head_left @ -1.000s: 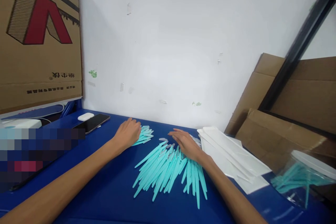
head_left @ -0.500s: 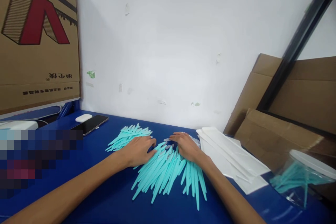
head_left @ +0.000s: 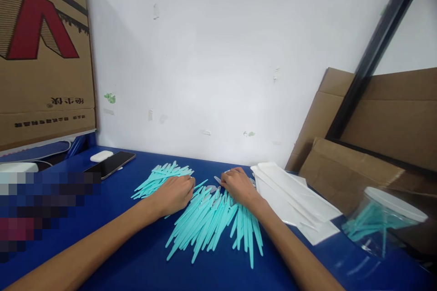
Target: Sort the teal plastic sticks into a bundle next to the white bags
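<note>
Many thin turquoise sticks with pale, translucent tips lie fanned out in a large pile at the centre of the blue table. A smaller pile of the same sticks is behind and to the left. My left hand is between the two piles, its fingers closed on a turquoise stick that pokes out to the right. Over the back right of the large pile is my right hand, fingers pinched around a pale tip; the rest of that piece is hidden beneath the hand.
White paper sleeves lie right of my right hand. Farther right stands a clear jar with a white lid and turquoise sticks inside. A phone and a white case sit at the back left. Cardboard boxes flank the table.
Both hands' fingers have closed more. A stick now pokes out from my left hand, and a pale tip shows at my right fingertips. The whole view has shifted slightly.
</note>
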`<state>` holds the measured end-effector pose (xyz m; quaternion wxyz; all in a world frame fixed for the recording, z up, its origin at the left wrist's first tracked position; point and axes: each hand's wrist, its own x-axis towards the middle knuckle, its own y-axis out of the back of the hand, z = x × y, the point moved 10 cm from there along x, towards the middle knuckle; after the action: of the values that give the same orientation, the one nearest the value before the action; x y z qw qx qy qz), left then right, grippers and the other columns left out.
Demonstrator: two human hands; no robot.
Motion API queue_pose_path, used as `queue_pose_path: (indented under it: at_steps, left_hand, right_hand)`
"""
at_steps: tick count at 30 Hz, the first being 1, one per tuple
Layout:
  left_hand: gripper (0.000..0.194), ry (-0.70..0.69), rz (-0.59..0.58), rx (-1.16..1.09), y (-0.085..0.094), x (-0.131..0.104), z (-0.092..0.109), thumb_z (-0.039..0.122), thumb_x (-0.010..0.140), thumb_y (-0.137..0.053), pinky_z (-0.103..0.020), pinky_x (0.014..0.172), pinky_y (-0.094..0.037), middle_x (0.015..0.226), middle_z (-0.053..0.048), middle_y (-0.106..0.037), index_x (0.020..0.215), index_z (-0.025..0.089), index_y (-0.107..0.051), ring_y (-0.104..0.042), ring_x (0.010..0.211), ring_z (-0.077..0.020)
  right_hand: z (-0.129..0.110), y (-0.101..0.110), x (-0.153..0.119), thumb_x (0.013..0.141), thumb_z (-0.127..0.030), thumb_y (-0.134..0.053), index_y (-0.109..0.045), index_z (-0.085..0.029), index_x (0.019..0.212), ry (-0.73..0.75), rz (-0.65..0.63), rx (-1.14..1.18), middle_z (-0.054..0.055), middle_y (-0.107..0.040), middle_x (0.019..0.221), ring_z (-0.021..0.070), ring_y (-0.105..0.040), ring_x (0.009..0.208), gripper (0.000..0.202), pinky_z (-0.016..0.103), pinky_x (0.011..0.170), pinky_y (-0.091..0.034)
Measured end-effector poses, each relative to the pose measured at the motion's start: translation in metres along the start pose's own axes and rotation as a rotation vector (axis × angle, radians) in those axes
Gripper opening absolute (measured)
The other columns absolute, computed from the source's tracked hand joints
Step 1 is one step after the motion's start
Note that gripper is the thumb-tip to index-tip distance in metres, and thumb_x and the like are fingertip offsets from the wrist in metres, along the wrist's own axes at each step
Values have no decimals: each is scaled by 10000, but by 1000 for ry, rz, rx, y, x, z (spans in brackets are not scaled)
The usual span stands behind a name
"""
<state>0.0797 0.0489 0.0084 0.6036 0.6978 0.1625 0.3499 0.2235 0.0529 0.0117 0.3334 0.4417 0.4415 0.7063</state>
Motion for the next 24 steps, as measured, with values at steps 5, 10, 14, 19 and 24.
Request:
queue_pose_path:
  at_steps: [5, 10, 14, 19, 24]
  left_hand:
    - [241, 46, 42, -11, 1, 1, -6, 277, 951, -349, -325, 630, -373, 903, -77, -668, 967, 202, -578, -632, 775, -245]
    - [235, 43, 47, -47, 8, 1, -3, 269, 950, -352, -312, 614, -357, 900, -58, -680, 958, 211, -579, -623, 745, -226]
    - [246, 34, 63, -64, 12, 2, 0, 270, 955, -352, -313, 622, -365, 904, -51, -679, 973, 212, -590, -621, 749, -217]
    - [283, 24, 79, -102, 13, 2, 0, 276, 979, -317, -309, 668, -392, 935, -61, -675, 995, 206, -591, -633, 807, -216]
    - [291, 48, 92, -194, 9, 2, -5, 264, 986, -293, -311, 719, -431, 980, -78, -662, 1054, 204, -569, -633, 849, -216]
  right_hand:
    - [4, 9, -5, 945, -281, -577, -676, -202, 825, 0, -18, 60, 34, -722, 816, 196, -653, 838, 175, 326, 867, -354]
    - [12, 19, -10, 965, -394, -520, -713, -229, 971, -44, 32, 166, 47, -744, 905, 215, -668, 861, 254, 333, 852, -402]
    - [0, 10, -9, 983, -303, -486, -634, -244, 1253, 75, 40, 252, 52, -697, 1191, 229, -629, 1098, 314, 321, 923, -429]
    - [-6, -2, -5, 982, -215, -469, -676, -233, 1185, 117, 3, 236, 60, -735, 1079, 219, -672, 1010, 290, 290, 857, -465]
    - [2, 1, -7, 926, -91, -491, -620, -229, 1251, 38, 9, 194, 78, -710, 1028, 218, -682, 946, 376, 265, 752, -481]
